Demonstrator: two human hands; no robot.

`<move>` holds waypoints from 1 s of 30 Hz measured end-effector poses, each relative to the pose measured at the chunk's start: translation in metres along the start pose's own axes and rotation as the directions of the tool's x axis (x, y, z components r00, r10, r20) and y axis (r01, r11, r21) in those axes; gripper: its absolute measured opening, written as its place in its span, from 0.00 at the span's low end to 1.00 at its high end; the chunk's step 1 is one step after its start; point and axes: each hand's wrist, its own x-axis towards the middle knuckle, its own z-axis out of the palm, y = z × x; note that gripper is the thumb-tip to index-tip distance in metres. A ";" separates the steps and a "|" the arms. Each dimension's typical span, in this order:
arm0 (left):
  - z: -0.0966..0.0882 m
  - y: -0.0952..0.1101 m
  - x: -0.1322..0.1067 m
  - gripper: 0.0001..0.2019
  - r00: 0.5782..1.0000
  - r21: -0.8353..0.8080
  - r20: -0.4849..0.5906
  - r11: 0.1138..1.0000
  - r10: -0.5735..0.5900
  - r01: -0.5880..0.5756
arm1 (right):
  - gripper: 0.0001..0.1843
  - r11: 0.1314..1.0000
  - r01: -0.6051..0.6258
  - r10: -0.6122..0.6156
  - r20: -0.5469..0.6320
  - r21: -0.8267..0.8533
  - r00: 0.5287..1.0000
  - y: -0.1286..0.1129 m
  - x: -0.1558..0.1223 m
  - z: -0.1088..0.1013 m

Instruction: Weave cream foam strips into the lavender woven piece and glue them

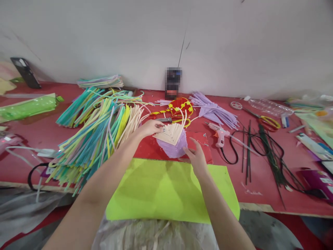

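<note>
A flat piece of cream pipe cleaners (170, 134), bent into nested V shapes with loose ends curling up, lies over a lilac pipe-cleaner piece (173, 149). My left hand (152, 127) has its fingers closed at the upper left edge of the cream piece; the fingertips are partly hidden. At the lower right, my right hand (196, 156) is open, thumb and fingers apart, close to the lilac piece's edge. Beneath both pieces is a red mat (203, 142). Just behind them lie scissors (186, 122) with yellow handles.
Heaped pipe cleaners (91, 139) in many colours cover the left side. Lilac pipe cleaners (218, 109) and a pink glue gun (220, 134) with a black cord lie right. A phone (173, 83) leans on the wall. A lime-green sheet (166, 191) hangs over the front edge.
</note>
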 end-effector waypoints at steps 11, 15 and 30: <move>0.010 -0.002 0.007 0.16 0.975 0.291 -0.192 0.956 0.108 -0.049 | 0.50 0.989 -0.095 0.115 0.185 -0.114 0.976 0.009 0.002 0.016; 0.036 0.000 -0.021 0.21 0.938 0.385 -0.273 0.918 0.215 -0.098 | 0.34 0.872 0.149 -0.071 0.180 -0.466 0.981 0.005 0.004 0.008; 0.088 -0.028 -0.068 0.30 0.937 0.763 0.051 0.592 0.346 -0.260 | 0.27 -0.004 0.671 -0.397 0.617 -0.742 0.680 0.015 0.036 0.008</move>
